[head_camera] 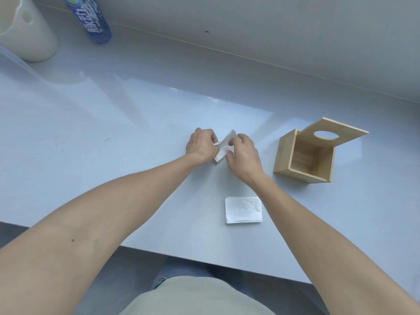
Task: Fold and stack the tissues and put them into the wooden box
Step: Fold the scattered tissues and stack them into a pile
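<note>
A white tissue (225,145) is pinched between both hands at the middle of the pale blue table, partly folded and tilted up. My left hand (201,145) grips its left side and my right hand (244,156) grips its right side. A neat stack of folded tissues (243,210) lies flat on the table nearer to me, below my right wrist. The wooden box (304,155) stands to the right of my hands, open, with its lid (334,134) leaning up; the lid has an oval hole. The inside of the box looks bare.
A white cylindrical container (25,30) and a blue-labelled bottle (92,19) stand at the far left corner. A grey wall runs along the back. The table's near edge (204,261) lies just above my lap.
</note>
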